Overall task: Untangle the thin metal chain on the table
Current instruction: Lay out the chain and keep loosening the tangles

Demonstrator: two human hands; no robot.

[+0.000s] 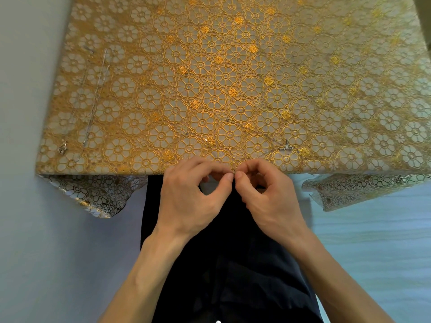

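A thin metal chain [278,145] lies on the gold flowered tablecloth [233,73], barely visible, running from a small end piece [227,119] down to a knotted clump [286,146] and on toward the near table edge. My left hand [189,199] and my right hand [268,197] meet at that edge, thumbs and fingertips pressed together tip to tip. Both appear to pinch the fine chain between them, though the strand at the fingertips is too thin to make out.
A second straight chain [96,99] lies along the table's left side, with a small silver pendant [63,148] near the front left corner. A tiny white bead [206,140] sits near the front middle. The cloth hangs over the front corners.
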